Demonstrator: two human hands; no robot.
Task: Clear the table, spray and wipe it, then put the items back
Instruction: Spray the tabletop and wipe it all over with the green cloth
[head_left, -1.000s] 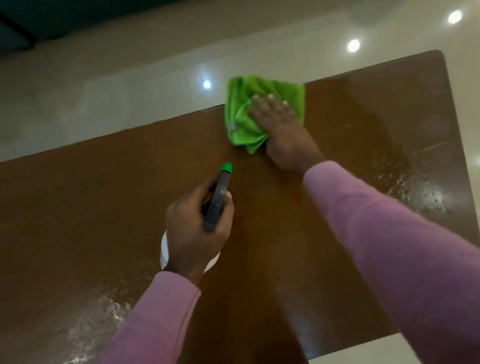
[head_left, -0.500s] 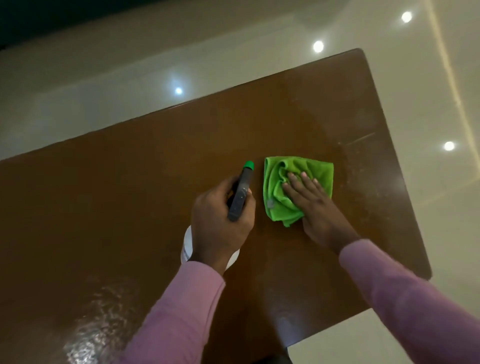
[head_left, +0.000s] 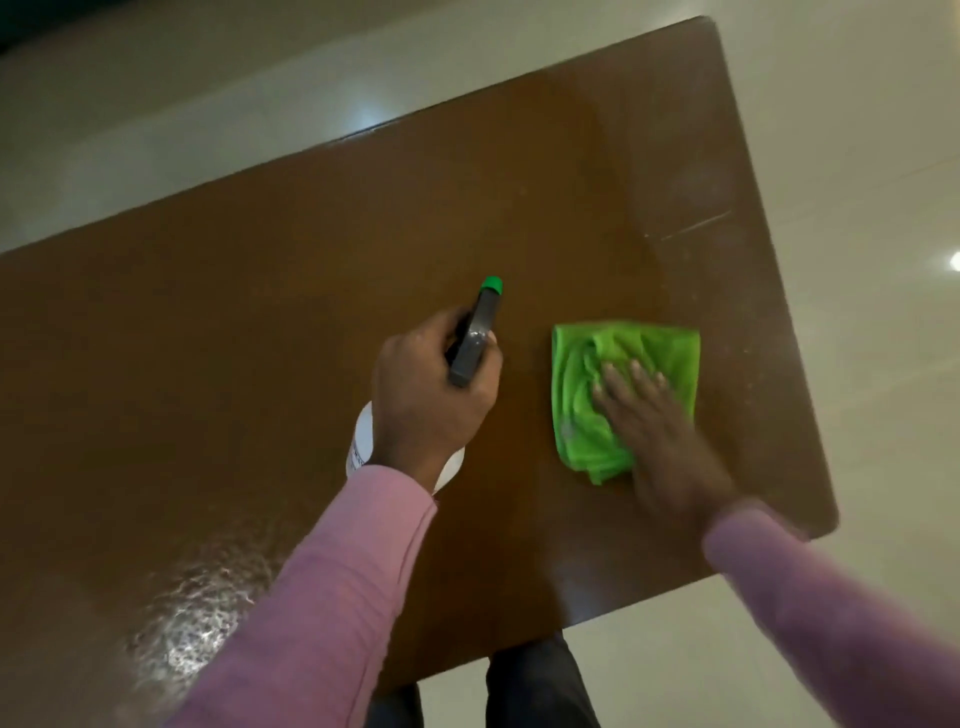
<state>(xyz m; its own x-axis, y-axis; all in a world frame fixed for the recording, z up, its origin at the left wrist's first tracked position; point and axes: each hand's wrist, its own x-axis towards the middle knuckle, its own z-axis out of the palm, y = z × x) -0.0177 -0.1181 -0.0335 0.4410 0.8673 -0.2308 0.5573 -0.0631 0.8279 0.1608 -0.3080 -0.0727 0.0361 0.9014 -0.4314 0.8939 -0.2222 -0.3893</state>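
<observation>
Spray (head_left: 197, 623) glistens unwiped on the table (head_left: 311, 260) near my left sleeve (head_left: 322, 597), so wiping looks about half done; the items have yet to go back. Just beyond, my left hand (head_left: 431, 400) wraps the bottle (head_left: 475, 338) by its neck, nozzle (head_left: 491, 284) pointing away over the wood. To its right my right hand (head_left: 654, 431) lies flat, fingers straight, pressing the cloth (head_left: 623, 384) onto the top near the right edge. Farther on, toward the far edge, the wood looks dry.

Print on bottle (head_left: 363, 439) label unreadable
</observation>
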